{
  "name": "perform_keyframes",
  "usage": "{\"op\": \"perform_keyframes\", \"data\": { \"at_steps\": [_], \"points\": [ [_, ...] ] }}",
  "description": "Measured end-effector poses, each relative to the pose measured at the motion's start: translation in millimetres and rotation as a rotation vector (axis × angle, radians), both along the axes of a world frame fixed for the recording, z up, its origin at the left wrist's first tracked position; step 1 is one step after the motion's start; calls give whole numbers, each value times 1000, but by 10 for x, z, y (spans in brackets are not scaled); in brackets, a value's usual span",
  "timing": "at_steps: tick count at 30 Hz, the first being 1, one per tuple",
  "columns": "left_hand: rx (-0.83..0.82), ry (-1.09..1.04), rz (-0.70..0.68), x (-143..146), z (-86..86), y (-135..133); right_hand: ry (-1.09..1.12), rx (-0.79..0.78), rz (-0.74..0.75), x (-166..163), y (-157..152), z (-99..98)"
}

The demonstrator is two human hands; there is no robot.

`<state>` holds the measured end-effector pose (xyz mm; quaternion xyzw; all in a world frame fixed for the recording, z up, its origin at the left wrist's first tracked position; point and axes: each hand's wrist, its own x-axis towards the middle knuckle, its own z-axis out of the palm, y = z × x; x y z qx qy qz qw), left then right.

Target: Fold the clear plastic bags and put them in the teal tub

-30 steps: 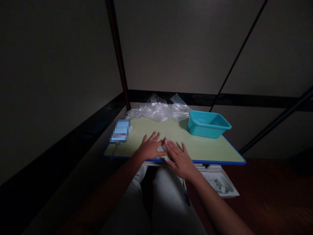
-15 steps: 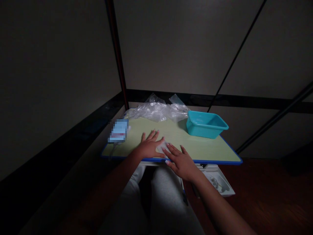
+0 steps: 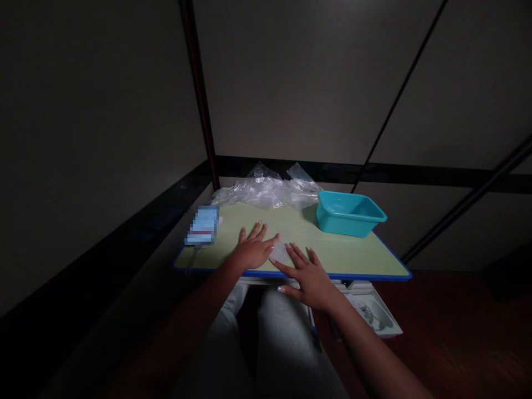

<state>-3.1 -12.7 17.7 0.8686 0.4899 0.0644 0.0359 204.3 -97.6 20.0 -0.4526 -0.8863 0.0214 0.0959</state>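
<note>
A small, whitish, translucent sheet [image 3: 281,252] lies flat near the front edge of the pale yellow-green table [image 3: 344,257]; I cannot tell if it is plastic or paper. On its left side rests my left hand [image 3: 251,250], palm down with fingers spread, a fingertip at the sheet's edge. My right hand [image 3: 311,279] is spread out too, its fingertips at the sheet's right and near side and its thumb out past the table's edge. Neither hand grips anything. Both hands cover parts of the sheet's borders.
Crumpled clear plastic bags [image 3: 266,191] spread along the table's back. A turquoise basin [image 3: 349,216] stands at the back right. At the left edge lies a pixelated, phone-like item [image 3: 203,224] with a cable. Below the table, right, an open white drawer [image 3: 376,316] holds small items.
My right hand has shifted slightly down and its thumb has spread away from the sheet. My left thumb has drawn in toward the palm. More of the sheet shows between the hands.
</note>
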Motion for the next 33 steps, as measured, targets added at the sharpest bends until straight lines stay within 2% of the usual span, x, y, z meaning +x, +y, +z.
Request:
{"op": "perform_keyframes", "data": {
  "at_steps": [3,4,6,9,11,16,20,26,33],
  "points": [
    [32,-24,1,2,18,-35,204,-33,9,60,104,20],
    [59,-42,0,3,29,-57,297,-22,-33,78,170,27],
    [109,-75,-13,-3,53,-106,422,25,-212,97,324,45],
    [104,-91,-55,-23,79,-157,337,29,-523,39,521,83],
    [73,-91,-51,-34,86,-164,235,-11,-615,-64,584,103],
    [52,-86,-21,-27,81,-141,210,41,-672,-370,584,86],
    [80,-73,-14,-26,20,-107,234,57,-689,-496,586,52],
    [101,-31,4,-37,-114,-6,232,39,-719,-576,598,108],
    [112,-45,8,-38,-111,-29,145,-41,-682,-548,559,185]
  ]
}}
